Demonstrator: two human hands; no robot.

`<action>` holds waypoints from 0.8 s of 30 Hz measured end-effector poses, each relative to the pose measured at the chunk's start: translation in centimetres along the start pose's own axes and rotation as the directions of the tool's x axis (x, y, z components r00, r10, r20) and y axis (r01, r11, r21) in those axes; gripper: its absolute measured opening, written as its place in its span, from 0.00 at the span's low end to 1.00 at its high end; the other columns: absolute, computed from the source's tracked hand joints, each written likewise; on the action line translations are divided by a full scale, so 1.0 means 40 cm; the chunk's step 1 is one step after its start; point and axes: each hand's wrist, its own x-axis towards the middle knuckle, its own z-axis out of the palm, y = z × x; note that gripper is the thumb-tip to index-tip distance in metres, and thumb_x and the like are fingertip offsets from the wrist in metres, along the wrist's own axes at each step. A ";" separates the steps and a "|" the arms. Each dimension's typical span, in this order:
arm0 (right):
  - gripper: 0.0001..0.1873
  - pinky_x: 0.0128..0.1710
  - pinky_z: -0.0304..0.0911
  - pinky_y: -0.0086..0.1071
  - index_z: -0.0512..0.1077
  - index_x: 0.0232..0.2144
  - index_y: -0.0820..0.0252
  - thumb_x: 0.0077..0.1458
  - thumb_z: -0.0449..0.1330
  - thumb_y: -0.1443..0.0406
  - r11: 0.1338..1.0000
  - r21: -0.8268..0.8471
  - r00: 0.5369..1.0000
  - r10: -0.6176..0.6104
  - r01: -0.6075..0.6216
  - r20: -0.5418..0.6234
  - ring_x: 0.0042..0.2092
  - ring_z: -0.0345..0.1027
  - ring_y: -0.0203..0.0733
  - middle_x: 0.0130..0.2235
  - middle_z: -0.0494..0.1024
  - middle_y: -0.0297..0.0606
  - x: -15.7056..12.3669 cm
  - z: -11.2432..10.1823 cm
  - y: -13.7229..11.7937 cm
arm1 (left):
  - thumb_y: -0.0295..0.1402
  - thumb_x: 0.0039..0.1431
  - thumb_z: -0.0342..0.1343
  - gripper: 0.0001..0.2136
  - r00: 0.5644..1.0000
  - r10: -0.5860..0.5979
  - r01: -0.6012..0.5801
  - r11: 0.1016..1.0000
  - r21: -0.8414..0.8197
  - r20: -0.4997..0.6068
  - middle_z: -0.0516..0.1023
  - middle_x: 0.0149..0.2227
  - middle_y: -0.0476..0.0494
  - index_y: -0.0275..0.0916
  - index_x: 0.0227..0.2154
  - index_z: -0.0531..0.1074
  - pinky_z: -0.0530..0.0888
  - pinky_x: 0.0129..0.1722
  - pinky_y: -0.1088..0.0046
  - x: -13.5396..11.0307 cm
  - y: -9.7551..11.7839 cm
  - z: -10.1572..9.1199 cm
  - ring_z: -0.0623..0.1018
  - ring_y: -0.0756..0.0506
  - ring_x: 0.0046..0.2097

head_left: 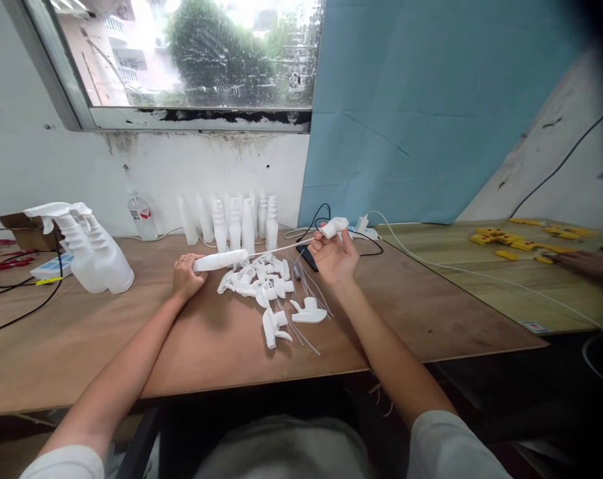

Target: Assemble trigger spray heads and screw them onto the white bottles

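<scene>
My left hand [185, 278] is closed round a white plastic bottle [221, 260], tipped on its side with its neck pointing right. In my right hand [336, 258] is a white trigger spray head [334, 227], gripped by the fingers. A thin dip tube [281, 249] runs from the spray head to the bottle's mouth; how far it goes inside is hidden. Below, a pile of white spray heads [261, 274] lies on the brown table. Two more spray heads, one trigger head [274, 327] and another [309, 311], lie nearer me among loose clear tubes [301, 336].
Several uncapped white bottles [235, 223] stand along the wall. At left are two bottles with spray heads [94, 253], a clear drink bottle [142, 216] and black cables. A phone [308, 257] and a power strip [363, 233] lie behind my right hand. Yellow parts [510, 241] and another person's hand [588, 264] are far right.
</scene>
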 end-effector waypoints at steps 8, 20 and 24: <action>0.18 0.37 0.69 0.42 0.69 0.44 0.56 0.55 0.55 0.54 0.979 -0.079 0.965 0.200 -0.188 0.170 0.36 0.71 0.42 0.47 0.76 0.43 -0.024 0.017 0.055 | 0.27 0.47 0.55 0.14 0.999 0.044 -0.044 0.999 -0.014 -0.021 0.78 0.42 0.41 0.40 0.40 0.72 0.65 0.49 0.60 -0.008 0.014 0.000 0.72 0.36 0.48; 0.14 0.28 0.66 0.30 0.70 0.37 0.57 0.49 0.65 0.60 0.955 -0.236 0.974 0.207 -0.180 0.093 0.34 0.69 0.37 0.42 0.75 0.37 -0.077 0.031 0.156 | 0.29 0.49 0.56 0.12 0.995 0.097 -0.098 0.991 -0.095 -0.017 0.78 0.42 0.41 0.41 0.39 0.73 0.63 0.52 0.59 -0.014 0.069 -0.008 0.73 0.37 0.48; 0.17 0.27 0.63 0.28 0.73 0.39 0.57 0.46 0.68 0.59 0.912 -0.399 0.989 0.134 -0.097 0.066 0.32 0.66 0.36 0.36 0.76 0.36 -0.073 0.040 0.174 | 0.30 0.51 0.54 0.12 0.994 0.104 -0.098 0.982 -0.160 0.029 0.77 0.42 0.41 0.40 0.41 0.73 0.64 0.49 0.61 -0.014 0.107 -0.022 0.72 0.38 0.48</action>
